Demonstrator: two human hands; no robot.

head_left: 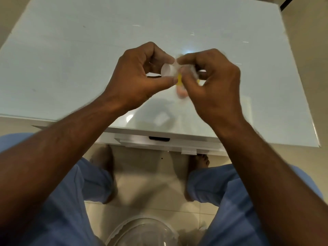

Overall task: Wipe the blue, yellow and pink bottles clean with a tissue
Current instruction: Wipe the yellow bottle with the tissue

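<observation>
A white glossy table fills the upper frame, and a clear plastic bowl sits at the bottom centre between blue-trousered knees. At centre frame, above the table, the left hand pinches a yellow bottle by its white cap. The right hand curls round a blurred white tissue against it; no writing is legible.

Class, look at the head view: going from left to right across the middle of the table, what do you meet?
Left hand → white bottle cap → yellow bottle → right hand, all held above the white table.
</observation>
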